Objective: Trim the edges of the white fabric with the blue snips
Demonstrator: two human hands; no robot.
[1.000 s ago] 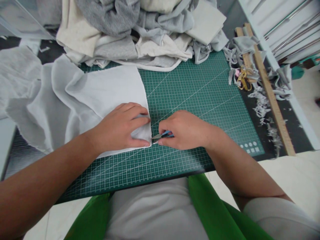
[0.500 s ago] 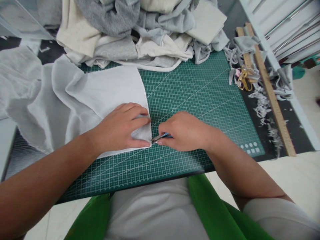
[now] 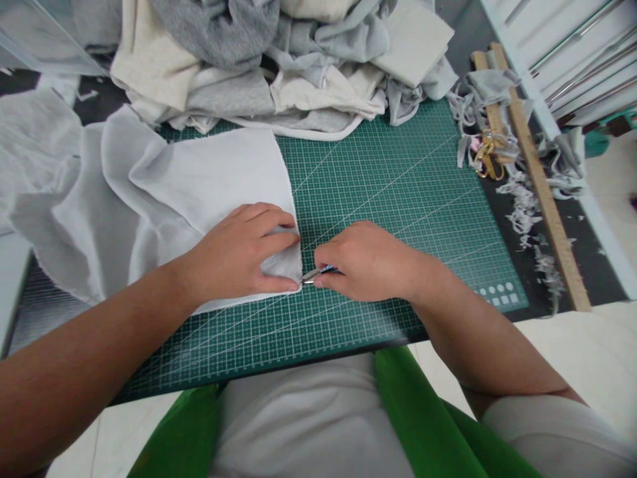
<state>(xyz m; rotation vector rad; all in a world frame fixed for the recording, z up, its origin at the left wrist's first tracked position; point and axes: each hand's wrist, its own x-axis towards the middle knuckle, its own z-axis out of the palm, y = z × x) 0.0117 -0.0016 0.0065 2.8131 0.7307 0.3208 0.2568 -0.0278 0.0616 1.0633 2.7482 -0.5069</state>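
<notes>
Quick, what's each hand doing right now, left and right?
Left hand: flat, fingers spread, pressing on the white fabric at its edge.
Right hand: closed on small thread snips, tips at the fabric's corner.

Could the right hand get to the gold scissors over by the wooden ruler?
Probably yes. The right hand is pinching small snips now, but only bare green mat lies between it and the gold scissors, which sit among fabric scraps.
</notes>
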